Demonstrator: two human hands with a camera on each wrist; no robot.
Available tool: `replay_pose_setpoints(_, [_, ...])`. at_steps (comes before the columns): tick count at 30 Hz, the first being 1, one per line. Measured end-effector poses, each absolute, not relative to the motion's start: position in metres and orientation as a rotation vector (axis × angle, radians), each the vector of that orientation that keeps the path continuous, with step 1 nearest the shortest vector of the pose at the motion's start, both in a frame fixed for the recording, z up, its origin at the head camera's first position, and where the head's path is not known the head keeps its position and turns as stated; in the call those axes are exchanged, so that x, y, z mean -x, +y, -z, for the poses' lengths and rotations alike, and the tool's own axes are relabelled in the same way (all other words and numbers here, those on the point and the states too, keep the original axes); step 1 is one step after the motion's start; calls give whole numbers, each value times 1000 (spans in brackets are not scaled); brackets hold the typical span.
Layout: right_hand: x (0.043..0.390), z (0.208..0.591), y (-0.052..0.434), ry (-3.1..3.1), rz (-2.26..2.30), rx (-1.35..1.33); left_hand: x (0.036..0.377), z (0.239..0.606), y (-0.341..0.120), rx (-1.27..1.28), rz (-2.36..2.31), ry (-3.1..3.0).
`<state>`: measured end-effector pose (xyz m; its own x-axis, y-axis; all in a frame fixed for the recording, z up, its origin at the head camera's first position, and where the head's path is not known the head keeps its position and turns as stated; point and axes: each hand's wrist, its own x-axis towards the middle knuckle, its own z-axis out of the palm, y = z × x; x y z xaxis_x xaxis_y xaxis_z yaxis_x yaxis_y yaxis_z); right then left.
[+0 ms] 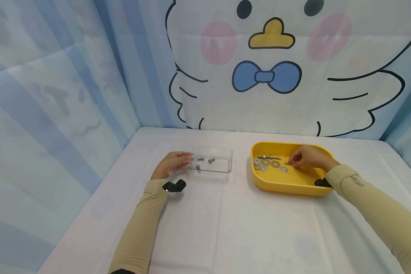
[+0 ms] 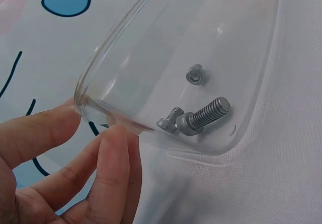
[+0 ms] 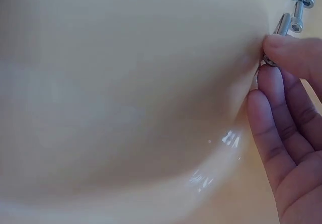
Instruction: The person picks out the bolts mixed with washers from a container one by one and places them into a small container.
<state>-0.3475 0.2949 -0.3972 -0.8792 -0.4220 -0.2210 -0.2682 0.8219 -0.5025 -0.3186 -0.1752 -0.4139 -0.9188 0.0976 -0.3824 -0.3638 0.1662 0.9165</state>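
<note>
My left hand (image 1: 172, 163) pinches the left rim of a clear plastic box (image 1: 231, 161), thumb on one side and fingers on the other in the left wrist view. Inside the box lie three socket head bolts, among them a large bolt (image 2: 210, 116) and a smaller bolt (image 2: 170, 120). On the right, my right hand (image 1: 308, 157) reaches into a yellow tray (image 1: 287, 187) and holds a bolt (image 3: 284, 24) between thumb and fingers. Part of that bolt is hidden by the fingertips.
Flat washers (image 1: 275, 164) of several sizes lie in the tray's left half, with a row of bolts (image 1: 270, 157) behind them. A white cloth (image 1: 239, 224) covers the table. A printed curtain (image 1: 260, 110) hangs behind it, with another curtain along the left.
</note>
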Motion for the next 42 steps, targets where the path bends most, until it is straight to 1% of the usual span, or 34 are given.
replay_pose_setpoints(15, [348,400,295,2675,646,542,318,415,-175,241,-1805,2097])
replay_pose_setpoints(29, [351,401,298,2666,724,475,315,412,-175,230,-1797,2113])
replay_pose_setpoints(36, [350,397,300,2618,846,401,315,412,-176,218,-1812,2105])
replay_pose_setpoints(42, [344,391,300,2566,1048,412,315,412,-176,198,-1807,2100])
